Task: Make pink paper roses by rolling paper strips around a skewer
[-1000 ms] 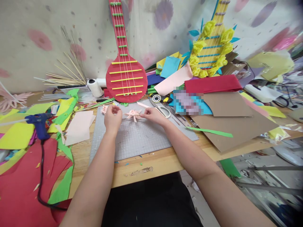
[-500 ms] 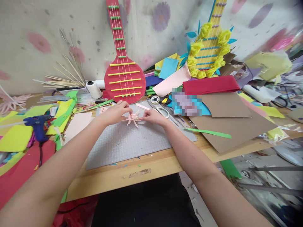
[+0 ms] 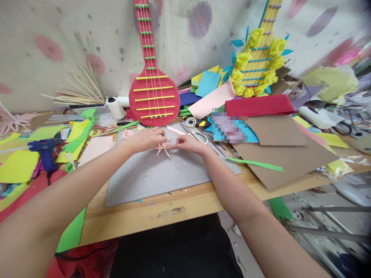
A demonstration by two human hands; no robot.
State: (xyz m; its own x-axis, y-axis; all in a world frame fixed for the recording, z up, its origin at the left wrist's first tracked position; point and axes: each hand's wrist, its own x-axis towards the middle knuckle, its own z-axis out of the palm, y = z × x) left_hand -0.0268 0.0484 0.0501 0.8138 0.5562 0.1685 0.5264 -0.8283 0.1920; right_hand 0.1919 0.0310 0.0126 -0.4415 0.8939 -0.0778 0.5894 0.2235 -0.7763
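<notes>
Above the grey cutting mat (image 3: 150, 177) I hold a pale pink paper flower (image 3: 163, 150) with narrow, fringe-like petals pointing outward. My left hand (image 3: 147, 139) is closed over its upper left side, fingers bent onto the petals and hiding part of them. From the right, my right hand (image 3: 187, 143) pinches the flower's edge between thumb and finger, the other fingers curled in. Another pink paper rosette (image 3: 127, 134) lies just behind my left wrist. Scissors (image 3: 199, 136) rest on the mat behind my right hand.
A red paper-covered banjo shape (image 3: 154, 98) leans against the wall, with a yellow one (image 3: 257, 63) bearing paper roses to its right. A blue glue gun (image 3: 48, 152) sits among paper scraps at left. Brown cardboard (image 3: 278, 162) overhangs the table edge at right.
My left hand has shifted right and over the flower, covering more of its petals. My right hand keeps its pinch. The view has turned slightly.
</notes>
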